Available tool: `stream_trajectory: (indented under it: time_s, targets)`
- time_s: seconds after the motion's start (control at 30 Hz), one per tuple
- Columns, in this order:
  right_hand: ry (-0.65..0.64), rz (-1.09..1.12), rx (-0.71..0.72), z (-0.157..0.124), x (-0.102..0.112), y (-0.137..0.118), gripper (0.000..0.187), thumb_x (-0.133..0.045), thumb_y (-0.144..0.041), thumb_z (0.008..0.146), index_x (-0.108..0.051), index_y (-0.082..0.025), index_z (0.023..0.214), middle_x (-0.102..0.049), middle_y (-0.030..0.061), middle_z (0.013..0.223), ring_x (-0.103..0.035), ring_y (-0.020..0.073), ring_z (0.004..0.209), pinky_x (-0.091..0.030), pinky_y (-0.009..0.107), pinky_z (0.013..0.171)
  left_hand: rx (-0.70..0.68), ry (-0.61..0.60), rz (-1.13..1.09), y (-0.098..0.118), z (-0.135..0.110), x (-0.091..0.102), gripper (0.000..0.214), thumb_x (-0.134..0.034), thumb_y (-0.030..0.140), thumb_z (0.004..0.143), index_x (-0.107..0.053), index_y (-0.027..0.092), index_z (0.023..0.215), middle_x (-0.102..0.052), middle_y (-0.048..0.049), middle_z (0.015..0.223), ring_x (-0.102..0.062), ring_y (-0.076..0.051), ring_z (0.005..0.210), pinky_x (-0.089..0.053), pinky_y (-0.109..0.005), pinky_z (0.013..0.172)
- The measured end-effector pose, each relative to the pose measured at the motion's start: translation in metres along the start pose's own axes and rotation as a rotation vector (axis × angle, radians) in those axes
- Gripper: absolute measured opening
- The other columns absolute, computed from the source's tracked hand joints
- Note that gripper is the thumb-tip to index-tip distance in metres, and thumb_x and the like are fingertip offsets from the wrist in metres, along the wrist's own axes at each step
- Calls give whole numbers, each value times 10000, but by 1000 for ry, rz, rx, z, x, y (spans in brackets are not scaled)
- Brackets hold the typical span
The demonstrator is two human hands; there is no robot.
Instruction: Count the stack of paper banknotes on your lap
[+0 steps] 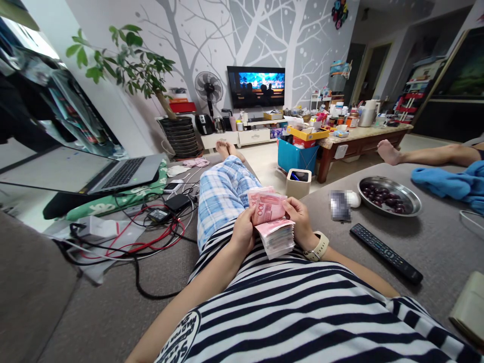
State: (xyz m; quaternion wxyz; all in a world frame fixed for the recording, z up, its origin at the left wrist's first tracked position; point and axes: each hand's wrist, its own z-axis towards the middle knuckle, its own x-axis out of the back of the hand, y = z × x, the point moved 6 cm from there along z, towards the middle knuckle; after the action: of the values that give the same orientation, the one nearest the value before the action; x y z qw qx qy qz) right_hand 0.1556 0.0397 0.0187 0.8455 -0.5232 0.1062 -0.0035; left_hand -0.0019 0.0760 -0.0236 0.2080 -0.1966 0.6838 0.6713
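A thick stack of pink banknotes (275,233) rests on my lap, over my striped shirt and plaid shorts. My left hand (244,233) grips the stack's left side, with its thumb on a top note that is bent upward. My right hand (300,219), with a pale watch on its wrist, is closed on the stack's right edge and steadies it. I am lying back on a grey sofa (113,302) with my legs stretched out toward the television.
A black remote (385,252) and a metal bowl of dark fruit (389,195) lie on the sofa to my right. Another person's bare leg (423,154) stretches beyond them. To my left are an open laptop (113,174) and tangled cables (147,237). A cluttered coffee table (359,136) stands ahead.
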Motion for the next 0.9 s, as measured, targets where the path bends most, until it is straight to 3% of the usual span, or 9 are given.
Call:
stream_trajectory:
  time_s: [0.23,0.73,0.9]
  targets:
    - [-17,-3,11,-1,-1,-3,413,-654,-568,822,-520,-225,635,-413,-48,579,-332,130,554,-335,291,558,-4,-25,16,1,-2,-2,274,-761,369,662,-748,140,810,-775,-69,846,-700,-233,813,-537,-375,854]
    - [-2,19,-3,0,-1,-3,416,-702,-590,785,-573,-213,666,-449,-43,598,-368,128,572,-355,287,564,-19,-23,53,6,-5,-5,157,-701,291,640,-729,153,710,-741,-37,737,-649,-190,709,-537,-317,732]
    - [2,16,4,0,-1,-6,423,-698,-604,783,-568,-216,679,-468,-36,608,-392,132,578,-358,283,552,-12,-44,46,5,-4,-5,209,-720,323,665,-740,139,763,-759,-61,801,-677,-207,756,-544,-342,795]
